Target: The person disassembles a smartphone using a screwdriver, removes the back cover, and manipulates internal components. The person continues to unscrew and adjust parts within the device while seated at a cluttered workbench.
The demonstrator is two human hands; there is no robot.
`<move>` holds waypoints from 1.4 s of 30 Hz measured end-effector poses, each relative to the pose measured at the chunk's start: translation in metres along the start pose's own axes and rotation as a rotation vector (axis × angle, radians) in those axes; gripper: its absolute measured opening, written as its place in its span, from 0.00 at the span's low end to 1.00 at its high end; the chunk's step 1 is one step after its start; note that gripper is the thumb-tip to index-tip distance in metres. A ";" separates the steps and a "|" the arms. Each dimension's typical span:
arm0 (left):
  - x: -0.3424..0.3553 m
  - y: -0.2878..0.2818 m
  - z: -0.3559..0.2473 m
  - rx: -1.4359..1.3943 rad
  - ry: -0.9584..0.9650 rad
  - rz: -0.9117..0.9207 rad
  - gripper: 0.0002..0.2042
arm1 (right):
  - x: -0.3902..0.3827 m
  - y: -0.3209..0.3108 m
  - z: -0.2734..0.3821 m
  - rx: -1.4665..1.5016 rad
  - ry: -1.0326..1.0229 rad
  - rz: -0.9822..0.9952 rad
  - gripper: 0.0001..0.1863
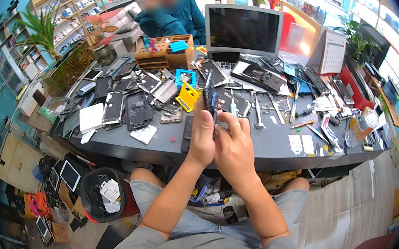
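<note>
I hold a dark phone (210, 98) upright, edge-on to the camera, above the middle of the desk's front. My left hand (203, 141) grips it from the left, thumb raised along its side. My right hand (232, 145) is on it from the right with bent fingers, partly hiding its lower part. Just beyond are a yellow plastic stand (186, 96), a blue tray (184, 76) and a light-handled tool (233, 103). A dark flat device (186, 138) lies under my hands, mostly hidden.
The grey desk (274, 143) bears several phone parts, tools, a wooden organiser (158, 60), a laptop (242, 25) and a calendar (331, 50). A person in teal (187, 13) is across the desk. A bin (99, 192) stands left of my legs.
</note>
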State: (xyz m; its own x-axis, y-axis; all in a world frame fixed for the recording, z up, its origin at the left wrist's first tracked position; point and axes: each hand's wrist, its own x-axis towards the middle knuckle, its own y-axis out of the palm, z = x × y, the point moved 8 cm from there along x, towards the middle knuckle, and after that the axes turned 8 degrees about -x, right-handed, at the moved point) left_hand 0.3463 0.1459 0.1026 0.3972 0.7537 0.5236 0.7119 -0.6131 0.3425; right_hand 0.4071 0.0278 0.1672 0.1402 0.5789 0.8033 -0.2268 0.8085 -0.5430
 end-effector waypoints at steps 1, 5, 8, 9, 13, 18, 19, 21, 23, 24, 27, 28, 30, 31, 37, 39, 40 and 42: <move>0.000 0.000 -0.001 -0.006 -0.001 0.004 0.33 | 0.002 -0.001 0.000 -0.009 -0.007 0.001 0.10; 0.004 0.011 -0.009 0.019 0.024 0.037 0.35 | 0.004 0.000 0.001 -0.043 -0.021 0.014 0.09; 0.005 0.014 -0.012 -0.007 0.019 0.061 0.36 | 0.003 -0.002 0.002 -0.076 -0.039 -0.003 0.08; 0.005 0.017 -0.014 0.001 0.019 0.062 0.36 | 0.003 -0.003 0.003 -0.078 -0.052 -0.005 0.07; 0.000 0.017 -0.015 -0.094 -0.044 0.060 0.31 | 0.002 0.002 0.008 -0.124 -0.139 0.075 0.04; 0.005 0.007 -0.011 0.010 0.033 0.055 0.31 | 0.014 -0.002 0.001 -0.021 -0.139 0.051 0.06; 0.002 0.007 -0.006 0.003 0.018 0.057 0.32 | 0.015 -0.004 -0.002 0.008 -0.158 0.052 0.07; 0.003 0.012 -0.005 -0.019 -0.004 0.073 0.32 | 0.022 -0.005 -0.012 0.074 -0.161 0.051 0.06; 0.003 0.016 -0.008 -0.099 -0.062 0.082 0.31 | 0.030 -0.008 -0.017 0.129 -0.133 0.078 0.05; 0.006 0.017 -0.011 -0.077 -0.035 0.103 0.32 | 0.031 -0.004 -0.022 0.163 -0.118 0.101 0.06; 0.005 0.020 -0.015 -0.091 0.005 0.125 0.33 | 0.032 -0.002 -0.031 0.249 -0.108 0.140 0.08; 0.005 0.017 -0.015 -0.049 -0.008 0.139 0.33 | 0.033 -0.001 -0.032 0.275 -0.111 0.148 0.08; 0.005 0.019 -0.013 -0.084 -0.024 0.157 0.33 | 0.032 -0.001 -0.035 0.271 -0.107 0.155 0.08; 0.004 0.020 -0.012 -0.103 -0.032 0.167 0.33 | 0.031 -0.001 -0.036 0.268 -0.105 0.159 0.08; 0.004 0.009 -0.003 -0.175 -0.070 0.096 0.33 | 0.031 -0.007 -0.033 0.259 -0.108 0.110 0.07; 0.004 0.006 -0.003 -0.204 -0.066 0.056 0.33 | 0.029 -0.010 -0.037 0.225 -0.109 0.092 0.07; 0.005 0.005 -0.003 -0.237 -0.059 0.030 0.33 | 0.027 -0.010 -0.041 0.194 -0.106 0.090 0.07; 0.007 0.007 -0.006 -0.312 -0.048 -0.031 0.35 | 0.023 -0.009 -0.048 0.143 -0.085 0.116 0.06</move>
State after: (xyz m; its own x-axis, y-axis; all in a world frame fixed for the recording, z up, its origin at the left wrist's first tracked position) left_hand 0.3502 0.1456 0.1132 0.4103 0.7788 0.4746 0.5150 -0.6273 0.5842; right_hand 0.4585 0.0390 0.1788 0.0245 0.6516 0.7582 -0.3718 0.7099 -0.5981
